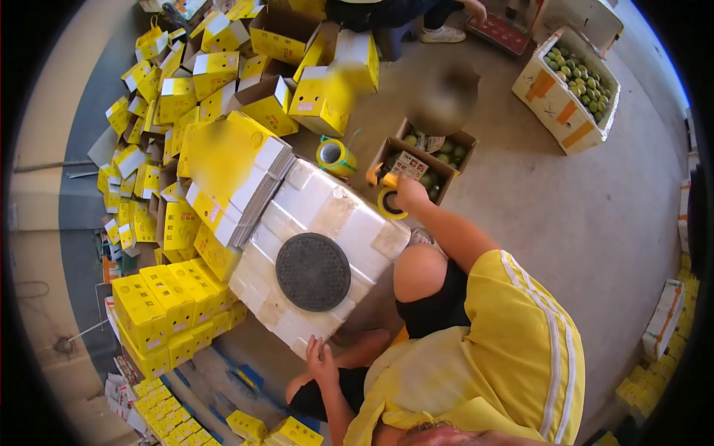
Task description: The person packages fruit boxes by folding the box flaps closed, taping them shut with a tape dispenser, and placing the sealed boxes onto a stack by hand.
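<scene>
My right hand (411,196) is closed around the handle of an orange-yellow tape dispenser (387,181). A roll of yellow tape (392,203) shows just below that hand. Right beside the dispenser stands an open carton (445,195) holding green fruit and a printed sheet (410,166). My left hand (322,363) has its fingers extended at the near corner of a white foam box (297,327), and I see nothing held in it. On top of the foam box lies a round black disc (313,272).
Flattened yellow cartons (242,167) lean at the foam box's left. A tape roll (335,154) stands behind it. Yellow boxes (141,308) are stacked at left, with loose cartons (216,72) heaped behind. A foam crate of green fruit (558,111) and another person's hand (476,11) appear farther back.
</scene>
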Available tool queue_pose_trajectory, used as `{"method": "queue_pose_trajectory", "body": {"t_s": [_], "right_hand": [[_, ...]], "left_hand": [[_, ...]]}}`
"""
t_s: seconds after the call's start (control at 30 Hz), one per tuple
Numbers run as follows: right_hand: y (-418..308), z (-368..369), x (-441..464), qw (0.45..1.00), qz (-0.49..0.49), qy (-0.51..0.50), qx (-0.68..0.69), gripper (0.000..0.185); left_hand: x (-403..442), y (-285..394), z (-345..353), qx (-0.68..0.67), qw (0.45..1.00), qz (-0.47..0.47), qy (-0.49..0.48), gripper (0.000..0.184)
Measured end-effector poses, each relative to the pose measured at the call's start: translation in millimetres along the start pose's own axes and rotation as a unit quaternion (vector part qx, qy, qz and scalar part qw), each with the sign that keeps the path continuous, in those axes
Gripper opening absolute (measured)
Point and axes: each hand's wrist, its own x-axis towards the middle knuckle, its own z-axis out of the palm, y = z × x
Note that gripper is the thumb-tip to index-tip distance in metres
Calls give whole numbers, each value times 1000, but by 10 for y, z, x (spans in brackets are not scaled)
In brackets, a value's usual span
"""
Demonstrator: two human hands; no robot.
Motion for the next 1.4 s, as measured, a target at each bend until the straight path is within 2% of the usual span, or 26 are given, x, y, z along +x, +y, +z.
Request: {"method": "queue_pose_trajectory", "body": {"t_s": [0.07,0.1,0.13,0.17,0.2,0.27,0.3,0.37,0.4,0.43,0.5,0.63,0.73,0.83,0.93,1.0,1.03,1.1,1.13,1.2,1.23,1.27,1.3,1.33,1.37,1.4], "right_hand": [[26,-44,-167,997,-49,6,-60,50],[167,-35,-260,995,-79,25,-56,50],[354,33,-347,991,-113,41,-56,51],[483,155,-349,981,-144,108,-77,49],[499,193,-368,979,-148,111,-79,49],[465,237,-291,967,-115,139,-182,63],[438,277,-219,958,-102,190,-191,57],[439,157,-127,973,-46,130,-185,47],[457,69,-152,964,-84,170,-186,35],[369,-141,-226,968,-74,171,-167,34],[168,-585,-518,965,-110,193,-140,53],[-299,-1379,-1201,945,-170,205,-192,48],[-502,-1801,-1498,880,-315,276,-225,48],[-1093,-2110,-1909,845,-396,234,-273,48],[-1628,-2083,-2090,799,-500,227,-245,48],[-1923,-1884,-2157,780,-550,191,-232,48],[-2028,-1696,-2182,754,-592,200,-202,47],[-2192,-1247,-2219,740,-628,173,-165,44],[-2215,-973,-2206,738,-634,170,-157,43],[-2232,-488,-2298,767,-619,125,-113,43],[-2191,-240,-2335,786,-608,105,-41,45],[-2146,-63,-2419,828,-557,53,8,50],[-2129,-94,-2587,840,-538,39,66,51],[-2130,-134,-2739,849,-513,24,124,52],[-1969,-157,-2698,862,-454,-32,222,51],[-1871,-322,-2689,864,-442,-17,238,52]], "left_hand": [[-19,-143,-26,63,995,70,-29,32],[-39,-30,-60,142,979,139,-34,30],[-55,-105,-70,139,980,141,-29,30],[-60,-200,-79,86,990,103,-42,30],[-50,-261,-69,33,996,66,-55,29],[16,-344,-26,33,993,88,-67,29],[24,-322,-65,40,990,103,-86,28],[80,-198,-141,92,985,134,-55,26],[103,-107,-186,142,976,164,-30,25],[132,-99,-234,114,980,162,-4,24],[209,-224,-303,51,986,149,46,24],[321,-571,-233,-111,986,73,99,24],[384,-584,-101,-165,982,51,79,26],[502,-423,136,-167,986,20,9,30],[539,106,246,-131,988,80,-28,38],[668,299,317,-128,979,155,-2,56],[717,394,322,-132,979,156,6,56],[786,574,256,-82,971,202,97,80],[836,568,220,-84,970,202,107,80],[969,412,212,-226,964,129,54,94],[997,226,208,-195,970,105,103,93],[853,249,33,-219,970,87,63,90],[719,284,-139,-242,968,68,21,87],[700,144,-165,-147,988,44,31,81],[623,181,-244,-129,987,72,59,79],[553,257,-329,-110,985,102,82,77]]}}
